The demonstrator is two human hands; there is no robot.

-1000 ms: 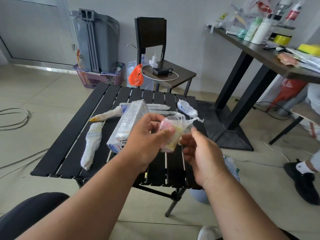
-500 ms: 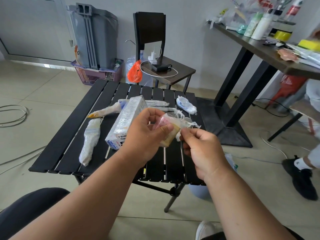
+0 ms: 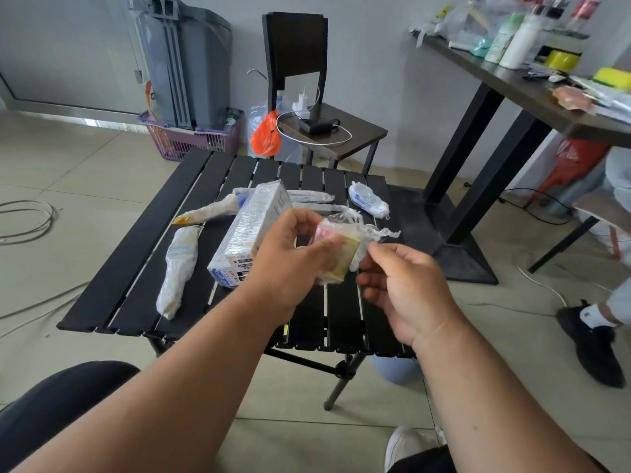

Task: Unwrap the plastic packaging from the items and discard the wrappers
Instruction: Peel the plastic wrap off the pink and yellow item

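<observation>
My left hand (image 3: 290, 261) grips a small pink and yellow block (image 3: 338, 254) wrapped in clear plastic film, held above the black slatted table (image 3: 136, 268). My right hand (image 3: 399, 285) pinches the loose film (image 3: 372, 233) at the block's right edge. On the table lie a film-wrapped white box (image 3: 249, 227), a wrapped long item (image 3: 179, 268) at the left, a wrapped tube with a yellow tip (image 3: 205, 213), a wrapped flat item (image 3: 307, 196) behind the box and a small wrapped bundle (image 3: 368, 199) at the far right.
A chair (image 3: 307, 97) with a charger and cable stands behind the table. A grey bin (image 3: 184, 63) and a purple basket (image 3: 191, 138) are at the back left. A tall table (image 3: 532, 93) with bottles is at the right. Another person's shoe (image 3: 594, 339) is on the floor at the right.
My right hand has closed its fingertips on the loose film beside the block and drawn it slightly to the right. The left hand keeps holding the block.
</observation>
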